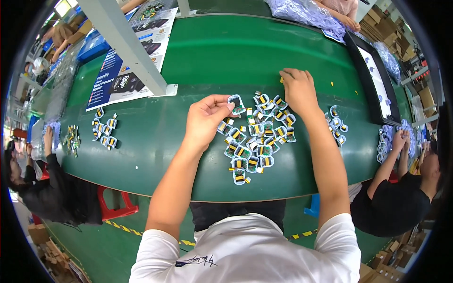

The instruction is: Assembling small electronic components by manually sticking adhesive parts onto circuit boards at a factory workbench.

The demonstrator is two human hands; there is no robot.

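Observation:
My left hand [207, 118] pinches a small electronic module [236, 105] between thumb and fingers. The module has a pale rounded housing, a dark part and a green circuit board. It is held at the upper left edge of a loose pile of similar modules [252, 152], several with a black-and-yellow band and small silvery or yellow tabs. Beyond the pile, to the right, my right hand [299, 92] is low over the green table with its fingers curled down. A small yellow scrap [281, 80] shows at its fingertips; the rest of that grip is hidden.
Smaller module clusters lie left [104, 129] and right [336, 126]. A metal post [125, 47] stands on the table [212, 52] beside a printed sheet [111, 80]. A black-edged tray [373, 80] is at right. Co-workers [52, 181] sit on both sides; yellow scraps [331, 84] lie nearby.

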